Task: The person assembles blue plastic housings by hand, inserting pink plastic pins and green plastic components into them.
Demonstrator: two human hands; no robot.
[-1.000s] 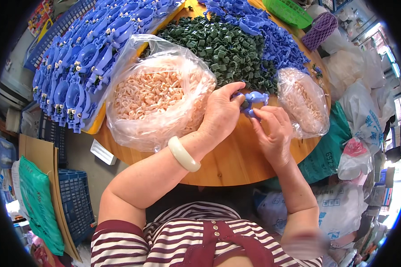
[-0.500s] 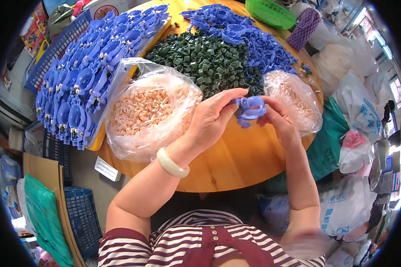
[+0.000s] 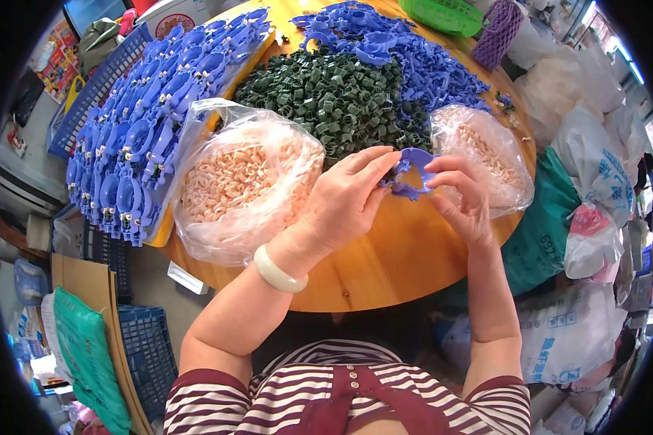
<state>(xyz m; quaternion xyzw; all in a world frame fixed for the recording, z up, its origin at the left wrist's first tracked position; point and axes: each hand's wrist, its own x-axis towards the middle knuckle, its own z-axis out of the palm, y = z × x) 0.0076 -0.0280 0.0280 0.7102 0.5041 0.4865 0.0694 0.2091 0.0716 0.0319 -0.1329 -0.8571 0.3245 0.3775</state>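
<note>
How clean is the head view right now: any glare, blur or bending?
Head view: hands and the blue plastic part are sharp in even daylight; clear bags show glare; fisheye bends the round table edge; black vignette fills the corners.

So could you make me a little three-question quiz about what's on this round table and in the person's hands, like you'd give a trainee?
1. True or false: both hands hold one blue plastic part above the wooden table.
2. Which pile lies just beyond the hands? A) dark green pieces B) red caps C) metal screws
3. Fill in: the left hand has a pale ___ on its wrist.

Key
1. True: the left hand and the right hand pinch it from either side.
2. A: the dark green pieces lie between the clear bag of pinkish pieces and the smaller clear bag.
3. Bangle.
</note>
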